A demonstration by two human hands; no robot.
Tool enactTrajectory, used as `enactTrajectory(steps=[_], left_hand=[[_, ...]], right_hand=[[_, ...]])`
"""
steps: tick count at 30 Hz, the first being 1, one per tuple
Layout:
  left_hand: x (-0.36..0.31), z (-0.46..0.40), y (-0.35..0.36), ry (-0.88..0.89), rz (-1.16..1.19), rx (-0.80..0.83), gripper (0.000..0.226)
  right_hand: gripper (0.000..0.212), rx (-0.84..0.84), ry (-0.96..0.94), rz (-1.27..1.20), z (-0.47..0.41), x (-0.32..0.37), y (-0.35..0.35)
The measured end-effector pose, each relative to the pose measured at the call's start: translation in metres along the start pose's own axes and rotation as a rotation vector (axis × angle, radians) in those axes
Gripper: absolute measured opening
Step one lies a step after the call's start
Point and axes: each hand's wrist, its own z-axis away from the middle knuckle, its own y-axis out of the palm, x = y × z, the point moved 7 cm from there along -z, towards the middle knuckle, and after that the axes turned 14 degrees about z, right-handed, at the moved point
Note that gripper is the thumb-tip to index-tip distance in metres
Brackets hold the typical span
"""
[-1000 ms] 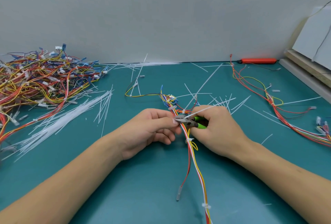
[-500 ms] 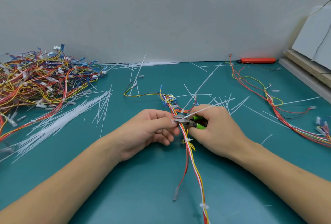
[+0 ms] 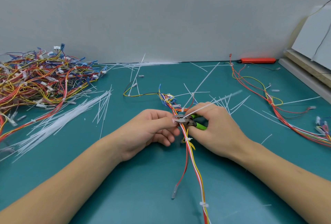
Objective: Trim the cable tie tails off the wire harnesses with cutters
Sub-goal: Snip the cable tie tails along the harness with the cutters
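Note:
A wire harness (image 3: 192, 159) of red, yellow and white wires runs from the table's middle toward me. My left hand (image 3: 152, 130) pinches it at a white cable tie. My right hand (image 3: 218, 130) grips green-handled cutters (image 3: 188, 121), whose metal jaws sit at that tie beside my left fingertips. The tie's long white tail (image 3: 215, 103) slants up and to the right over my right hand, its far end blurred. Two more ties (image 3: 187, 139) (image 3: 203, 204) on the harness lie nearer me with short stubs.
A big tangle of harnesses (image 3: 39, 80) fills the left. Loose white tie tails (image 3: 59, 120) lie in a heap beside it and scattered across the teal mat (image 3: 125, 197). Another harness (image 3: 272, 102) lies right; an orange tool (image 3: 258, 60) rests by the wall, boards (image 3: 308, 68) far right.
The harness and both hands have shifted slightly away from me. The tie's tail now looks blurred at its far end; the cutters stay at the tie.

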Motion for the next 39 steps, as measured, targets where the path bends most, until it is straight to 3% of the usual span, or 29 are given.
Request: enactTrajectory(steps=[18,32,39], left_hand=[[-0.0004,-0.0004,0.0004,0.016,-0.007,-0.019,0.015],[-0.0003,0.0008,0.0006,0.018,-0.012,0.015,0.011],[0.0014,-0.0007,-0.0023,0.011,-0.006,-0.009,0.01]], right_hand=[[0.011,0.042,0.007,0.072,-0.0026,0.003,0.0003],[0.03,0.036,0.051,0.063,0.0001,-0.0029,0.0023],[0.008,0.05,-0.002,0.003,-0.0037,0.0001,0.0025]])
